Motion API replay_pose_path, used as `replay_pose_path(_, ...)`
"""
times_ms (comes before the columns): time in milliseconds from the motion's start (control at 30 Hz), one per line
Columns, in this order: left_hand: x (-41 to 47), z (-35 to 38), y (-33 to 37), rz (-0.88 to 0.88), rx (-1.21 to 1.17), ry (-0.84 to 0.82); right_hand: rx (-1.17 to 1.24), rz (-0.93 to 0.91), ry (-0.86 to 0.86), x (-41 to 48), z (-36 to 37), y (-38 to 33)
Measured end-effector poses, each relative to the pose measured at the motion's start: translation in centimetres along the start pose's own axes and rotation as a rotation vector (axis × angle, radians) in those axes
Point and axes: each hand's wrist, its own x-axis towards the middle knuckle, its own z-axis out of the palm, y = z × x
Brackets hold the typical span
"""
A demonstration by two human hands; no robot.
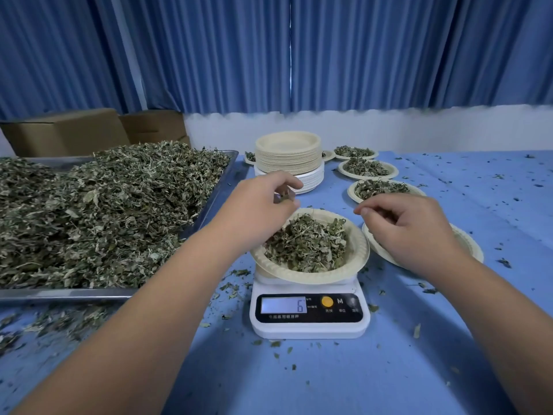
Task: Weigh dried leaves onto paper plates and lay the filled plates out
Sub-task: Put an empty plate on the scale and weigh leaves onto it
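Note:
A paper plate (357,259) heaped with dried leaves (308,245) rests on a white kitchen scale (309,326); its display reads 6. My left hand (257,206) hovers over the plate's left rim, fingers pinched on a few dried leaves. My right hand (410,226) hangs just right of the plate, fingers curled loosely, with nothing visibly in it. Under that hand lies another paper plate (469,244), mostly hidden. A big metal tray (68,293) piled with dried leaves (98,211) fills the left side.
A tall stack of unused plates (288,154) stands behind the scale. Filled plates (369,169) run in a line at the back right. Cardboard boxes (65,131) sit behind the tray. Leaf crumbs litter the blue tablecloth (329,381).

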Motion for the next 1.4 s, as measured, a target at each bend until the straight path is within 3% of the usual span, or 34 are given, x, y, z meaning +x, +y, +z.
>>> replay_pose_path(100, -0.1, 0.0, -0.3, -0.003, 0.069, -0.124, 0.013, 0.009, -0.003, 0.0, 0.0, 0.1)
replay_pose_path(300, -1.2, 0.2, -0.8, 0.058, -0.044, 0.158, 0.037, 0.005, -0.003, 0.1, 0.0, 0.3)
replay_pose_path(433, -1.9, 0.1, -1.5, 0.092, -0.007, 0.204, 0.039, 0.013, 0.008, 0.0, 0.0, 0.2)
replay_pose_path(633, -2.6, -1.0, -2.9, -0.001, 0.026, 0.301, -0.008, 0.018, 0.007, 0.0, 0.1, -0.2)
replay_pose_path(700, -2.7, -1.0, -2.5, 0.024, -0.003, 0.271, -0.037, 0.013, -0.005, 0.0, 0.2, -0.4)
replay_pose_path(800, -2.7, -0.8, -1.3, 0.116, -0.001, 0.082, -0.051, 0.012, -0.01, 0.1, 0.1, -0.4)
replay_pose_path(1033, -1.4, 0.3, 1.0, 0.194, 0.428, -0.331, -0.024, 0.022, 0.001, 0.0, -0.2, -0.2)
replay_pose_path(1233, -1.0, 1.0, 1.6, 0.224, 0.482, -0.33, -0.018, 0.0, -0.01, 0.1, -0.4, -0.3)
replay_pose_path(1400, -0.9, 1.0, 1.7, 0.29, 0.38, -0.175, -0.018, -0.01, -0.001, 0.2, -0.4, -0.4)
